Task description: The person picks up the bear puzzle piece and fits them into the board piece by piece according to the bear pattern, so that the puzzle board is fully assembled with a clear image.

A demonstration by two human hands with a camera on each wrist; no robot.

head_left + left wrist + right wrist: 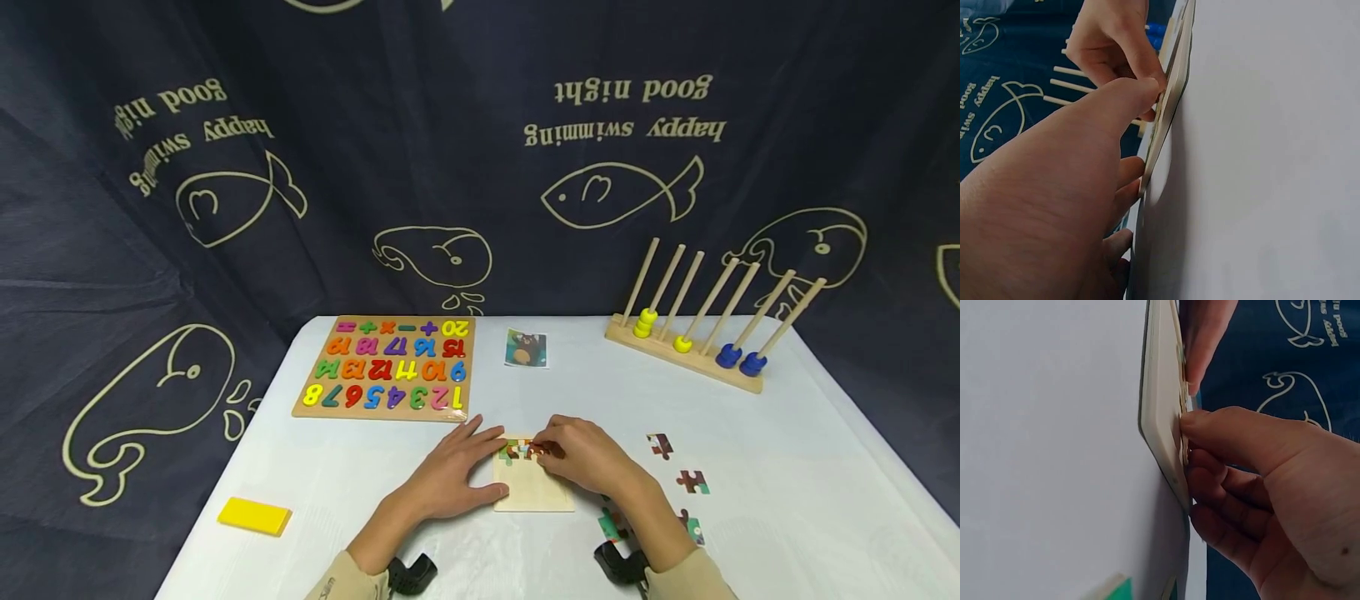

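A small pale wooden puzzle board point(532, 493) lies on the white table in front of me. Several joined jigsaw pieces point(513, 451) with green and brown print line its far edge. My left hand point(456, 471) rests along the board's left side, fingers extended and thumb at the near left corner. At the far right part, my right hand point(587, 454) pinches a brown jigsaw piece point(537, 448) against the board, its thumb and fingertips hiding much of it. In the right wrist view, the right thumb lies at the edge of the board point(1163, 419).
Loose puzzle pieces point(692, 482) lie to the right, some partly behind the right forearm. A bear picture card point(527, 348) sits beyond the board. A number board point(390, 367) stands back left, a peg rack with beads point(693, 360) back right, and a yellow block point(255, 516) front left.
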